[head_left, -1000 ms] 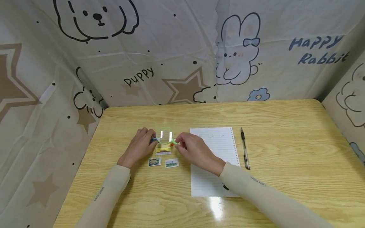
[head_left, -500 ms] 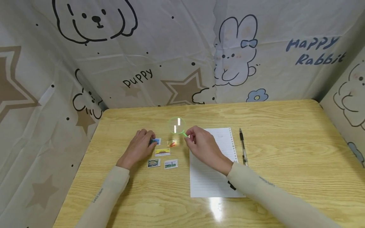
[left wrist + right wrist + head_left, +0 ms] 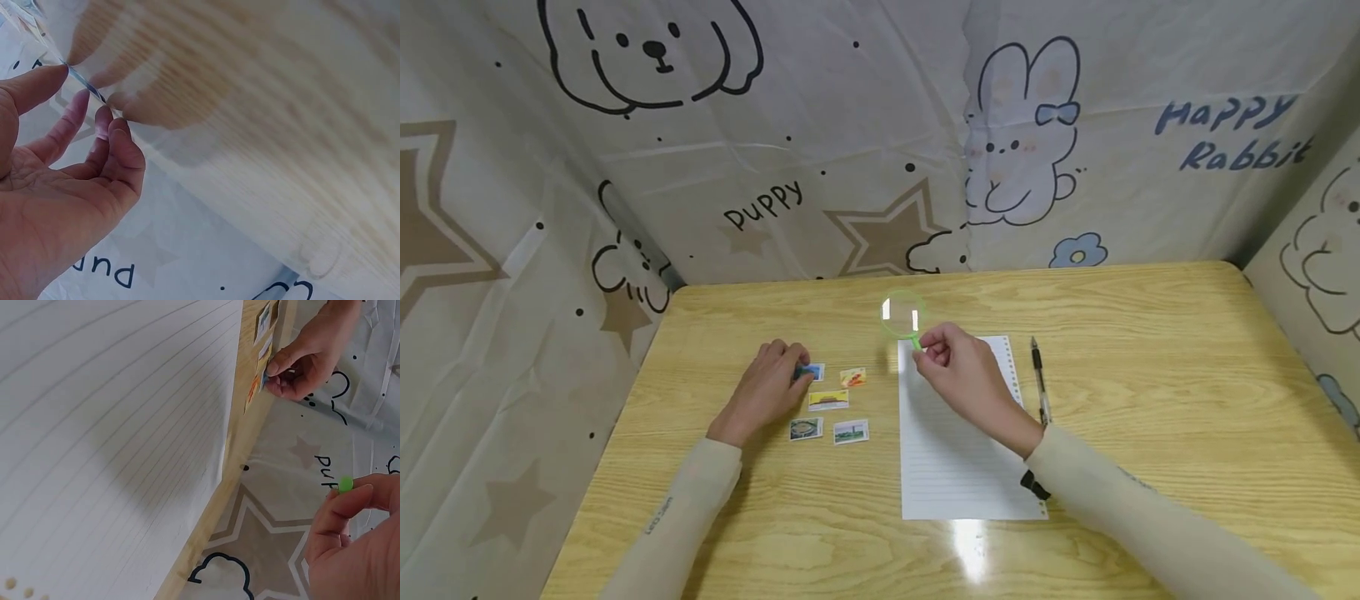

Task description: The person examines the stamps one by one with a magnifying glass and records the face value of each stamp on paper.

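My right hand (image 3: pixel 973 375) pinches the green handle of a magnifying glass (image 3: pixel 902 314), raised over the far left corner of the lined paper (image 3: pixel 955 467). In the right wrist view only the green handle end (image 3: pixel 345 484) shows. My left hand (image 3: pixel 763 387) rests on the table with thumb and fingertips touching a blue stamp (image 3: pixel 815 372), partly covered by the hand. From the left wrist view, the stamp (image 3: pixel 84 81) lies flat under spread fingertips. Near it are an orange-red stamp (image 3: pixel 853 377), a yellow stamp (image 3: pixel 828 400), an oval-pictured stamp (image 3: pixel 807 428) and a green landscape stamp (image 3: pixel 851 431).
A black-capped clear pen (image 3: pixel 1038 375) lies right of the paper. A cartoon-printed cloth (image 3: pixel 850 125) hangs behind and at both sides of the wooden table (image 3: pixel 1157 375).
My right hand has lifted the magnifying glass off the blue and orange-red stamps and carried it right and away, over the paper. My left hand has stayed on the blue stamp.
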The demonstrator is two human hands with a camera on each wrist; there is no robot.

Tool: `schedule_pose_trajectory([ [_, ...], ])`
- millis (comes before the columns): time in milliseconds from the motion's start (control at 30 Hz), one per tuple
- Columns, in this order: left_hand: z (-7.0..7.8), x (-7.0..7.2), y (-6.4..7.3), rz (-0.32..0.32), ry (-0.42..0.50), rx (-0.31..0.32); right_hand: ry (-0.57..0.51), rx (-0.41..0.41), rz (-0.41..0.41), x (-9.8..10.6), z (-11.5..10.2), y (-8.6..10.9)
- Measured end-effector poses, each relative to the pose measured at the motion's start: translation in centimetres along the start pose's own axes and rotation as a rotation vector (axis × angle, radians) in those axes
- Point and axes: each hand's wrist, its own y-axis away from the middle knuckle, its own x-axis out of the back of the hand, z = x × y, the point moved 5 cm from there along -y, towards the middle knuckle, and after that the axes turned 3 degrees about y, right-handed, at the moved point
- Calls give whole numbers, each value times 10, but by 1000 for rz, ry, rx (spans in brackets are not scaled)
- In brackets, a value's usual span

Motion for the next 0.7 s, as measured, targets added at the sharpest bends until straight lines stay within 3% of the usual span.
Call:
schedule_pose_trajectory([
  [700, 1, -1, 1, 2, -39, 8, -18, -114, 8, 42, 46, 26],
])
